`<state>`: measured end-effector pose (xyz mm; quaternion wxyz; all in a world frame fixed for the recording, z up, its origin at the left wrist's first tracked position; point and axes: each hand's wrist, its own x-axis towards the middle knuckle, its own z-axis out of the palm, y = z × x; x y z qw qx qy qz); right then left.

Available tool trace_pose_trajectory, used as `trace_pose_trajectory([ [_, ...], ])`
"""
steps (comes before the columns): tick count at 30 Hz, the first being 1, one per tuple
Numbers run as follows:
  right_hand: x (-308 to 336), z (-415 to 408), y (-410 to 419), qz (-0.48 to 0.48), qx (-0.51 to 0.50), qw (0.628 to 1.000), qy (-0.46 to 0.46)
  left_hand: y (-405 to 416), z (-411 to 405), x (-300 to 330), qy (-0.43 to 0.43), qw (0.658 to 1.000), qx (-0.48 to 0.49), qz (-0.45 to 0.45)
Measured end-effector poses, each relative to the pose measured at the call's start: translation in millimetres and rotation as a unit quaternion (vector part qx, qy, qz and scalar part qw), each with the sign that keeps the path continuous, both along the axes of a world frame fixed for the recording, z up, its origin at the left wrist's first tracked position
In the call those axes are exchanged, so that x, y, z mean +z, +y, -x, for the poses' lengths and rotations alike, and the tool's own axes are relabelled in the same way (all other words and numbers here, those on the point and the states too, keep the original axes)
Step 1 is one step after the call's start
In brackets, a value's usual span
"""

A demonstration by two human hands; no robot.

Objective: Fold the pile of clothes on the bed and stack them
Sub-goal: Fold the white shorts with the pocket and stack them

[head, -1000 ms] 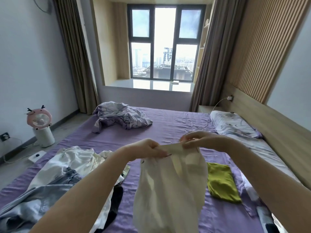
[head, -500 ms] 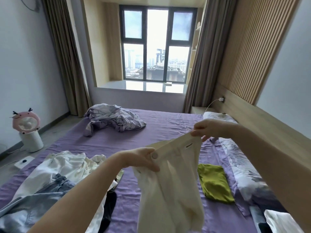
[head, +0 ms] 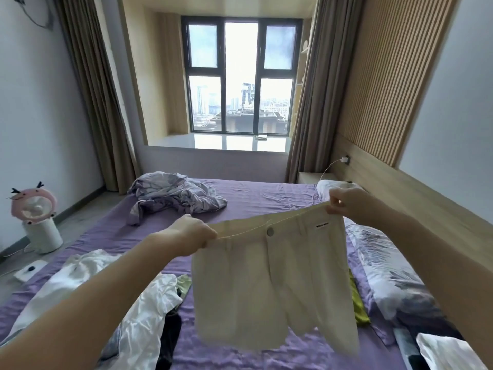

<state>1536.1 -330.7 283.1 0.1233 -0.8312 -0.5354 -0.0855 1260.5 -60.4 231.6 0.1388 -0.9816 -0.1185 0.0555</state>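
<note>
A pair of cream-white shorts (head: 269,292) hangs spread out in the air above the purple bed (head: 256,198), front button facing me. My left hand (head: 193,235) grips the left end of the waistband. My right hand (head: 346,202) pinches the right end, held a little higher. A pile of unfolded clothes (head: 106,297), white, denim and black, lies on the bed at lower left. A folded green garment (head: 358,308) lies on the sheet, mostly hidden behind the shorts.
A crumpled lilac blanket (head: 173,194) sits at the far side of the bed. Patterned pillows (head: 386,273) line the wooden headboard on the right. A white item (head: 450,352) lies at bottom right. A pink fan (head: 34,206) stands on the floor at left.
My hands have moved apart and stretched the waistband wide, so the bunched shorts now hang flat and open. My right hand has risen, and the view has tilted up.
</note>
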Motion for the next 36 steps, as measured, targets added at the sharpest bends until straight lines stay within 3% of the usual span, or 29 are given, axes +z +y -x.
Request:
trace_pose_trajectory([
  [4, -2.9, -2.8, -10.3, -0.028, 0.016, 0.999, -0.009, 3.0, -5.8, 22.7, -0.072, 0.997, -0.01, 0.008],
  [7, -3.6, 0.9, -15.1, -0.099, 0.041, 0.994, 0.0, 6.2, -7.1, 37.0, -0.136, 0.989, 0.062, 0.016],
  [12, -6.5, 3.4, -14.2, -0.136, 0.029, 0.99, 0.04, 9.1, -12.2, 37.1, -0.17, 0.982, 0.074, -0.042],
  [15, -8.3, 5.1, -16.4, -0.112, 0.011, 0.989, 0.094, 14.1, -9.1, 33.5, -0.186, 0.981, 0.054, 0.028],
  [17, -10.2, 7.7, -16.9, -0.093, -0.002, 0.988, 0.121, 15.0, -7.4, 34.4, -0.243, 0.957, 0.06, 0.145],
  [19, -11.3, 11.6, -16.7, -0.11, -0.007, 0.986, 0.123, 11.2, -3.6, 38.1, -0.32, 0.928, 0.087, 0.171],
  [22, -9.4, 20.6, -15.5, -0.136, -0.003, 0.988, 0.067, 0.5, -1.3, 40.2, -0.365, 0.921, 0.113, 0.08],
  [25, -4.1, 30.7, -12.3, -0.13, 0.015, 0.991, -0.003, -19.1, -4.8, 45.9, -0.279, 0.945, 0.114, -0.124],
  [27, -0.8, 32.2, -11.7, -0.136, 0.022, 0.99, -0.006, -23.6, -5.6, 47.3, -0.255, 0.949, 0.111, -0.148],
  [29, 1.9, 30.7, -13.8, -0.14, 0.019, 0.99, 0.002, -19.7, -3.4, 44.8, -0.277, 0.952, 0.105, -0.072],
  [32, 4.6, 26.3, -20.3, -0.144, 0.009, 0.989, 0.036, -6.6, 1.5, 41.2, -0.335, 0.911, 0.107, 0.217],
  [36, 3.9, 22.4, -22.3, -0.162, 0.001, 0.983, 0.084, 5.3, 7.2, 36.5, -0.259, 0.866, 0.122, 0.409],
])
